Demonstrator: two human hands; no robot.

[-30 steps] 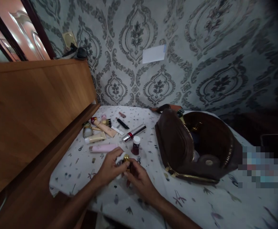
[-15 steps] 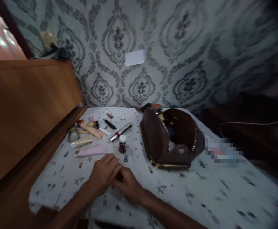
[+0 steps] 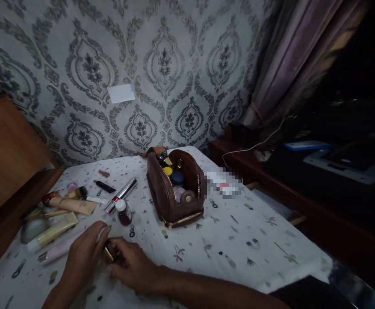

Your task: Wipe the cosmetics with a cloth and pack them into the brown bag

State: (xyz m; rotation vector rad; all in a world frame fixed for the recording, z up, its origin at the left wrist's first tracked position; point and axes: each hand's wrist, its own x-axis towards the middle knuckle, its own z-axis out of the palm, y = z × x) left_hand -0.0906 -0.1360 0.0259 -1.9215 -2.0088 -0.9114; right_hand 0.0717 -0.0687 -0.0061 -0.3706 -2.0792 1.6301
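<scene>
Near the front edge of the cloth, my right hand (image 3: pixel 132 264) has its fingers closed round a small dark and gold item (image 3: pixel 110 252). My left hand (image 3: pixel 86 253) is beside it, fingers bent and close together at the item; whether it grips the item is unclear. Just beyond them stands a small dark red bottle with a white cap (image 3: pixel 124 213). A silver tube (image 3: pixel 121 195) lies behind the bottle. The brown bag (image 3: pixel 166 193) stands unzipped to the right, with blue and yellow round things inside.
Several tubes, including a pink one (image 3: pixel 60 249) and a cream one (image 3: pixel 54 231), lie at the left. Wooden furniture (image 3: pixel 10 150) borders the left side. A dark shelf with a white cable (image 3: pixel 255 148) is at the right.
The view has turned right, so the bag and cosmetics appear further left. The small dark and gold item now shows between my hands.
</scene>
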